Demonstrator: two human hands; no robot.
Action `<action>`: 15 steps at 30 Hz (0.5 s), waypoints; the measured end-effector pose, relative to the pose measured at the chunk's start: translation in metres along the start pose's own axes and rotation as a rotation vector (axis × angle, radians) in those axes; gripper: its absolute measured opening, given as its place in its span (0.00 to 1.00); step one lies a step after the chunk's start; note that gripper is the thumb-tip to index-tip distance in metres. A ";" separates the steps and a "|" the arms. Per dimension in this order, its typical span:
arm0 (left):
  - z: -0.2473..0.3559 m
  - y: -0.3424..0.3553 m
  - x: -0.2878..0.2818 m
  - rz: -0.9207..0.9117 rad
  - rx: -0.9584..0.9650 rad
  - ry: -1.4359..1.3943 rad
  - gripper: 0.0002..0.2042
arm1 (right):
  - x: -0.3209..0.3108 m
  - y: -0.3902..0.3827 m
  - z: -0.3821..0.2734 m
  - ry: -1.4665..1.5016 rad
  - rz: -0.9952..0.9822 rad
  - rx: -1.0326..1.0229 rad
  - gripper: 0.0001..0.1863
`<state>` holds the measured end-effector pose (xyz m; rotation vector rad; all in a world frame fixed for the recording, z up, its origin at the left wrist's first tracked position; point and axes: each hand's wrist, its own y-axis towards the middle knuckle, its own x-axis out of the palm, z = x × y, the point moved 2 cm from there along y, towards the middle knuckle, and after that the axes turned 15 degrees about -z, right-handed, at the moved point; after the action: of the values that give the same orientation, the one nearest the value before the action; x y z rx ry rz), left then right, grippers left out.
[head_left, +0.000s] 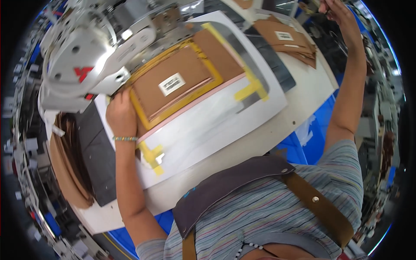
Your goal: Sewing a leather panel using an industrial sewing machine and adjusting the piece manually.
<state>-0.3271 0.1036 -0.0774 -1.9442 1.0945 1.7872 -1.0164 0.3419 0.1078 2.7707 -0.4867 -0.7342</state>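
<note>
My left hand [121,110], fingers together and curled, grips the left edge of the brown panel [173,78] on a layered sheet, beside the sewing machine [86,52]. A yellow rectangular frame [180,115] surrounds a white label [171,84] on the panel. Beneath lies a white board [199,145] with yellow tape [249,90] and a pink strip along the panel's edge. My right hand [336,9] is raised at the top right, beyond the table's edge, fingers curled around something small and dark that I cannot make out.
Brown labelled pieces [299,47] are stacked on the white table [312,78] at upper right, beside a dark pad [284,76]. Long tan and brown pieces [67,169] and a dark grey mat [97,156] lie at left. Blue containers [316,134] stand below the table.
</note>
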 end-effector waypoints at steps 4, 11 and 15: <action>-0.001 -0.002 -0.002 0.057 0.003 -0.009 0.11 | 0.180 -0.027 -0.054 -0.225 -0.512 0.130 0.19; -0.007 -0.004 0.002 0.043 -0.016 0.007 0.11 | 0.244 -0.058 -0.016 -0.993 -0.435 0.269 0.28; -0.006 -0.001 0.002 0.065 -0.020 0.017 0.09 | 0.270 -0.071 -0.040 -0.774 -0.348 0.224 0.38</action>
<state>-0.3221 0.1003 -0.0786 -1.9597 1.1621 1.8245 -0.7565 0.3116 0.0023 2.7018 -0.2080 -1.9609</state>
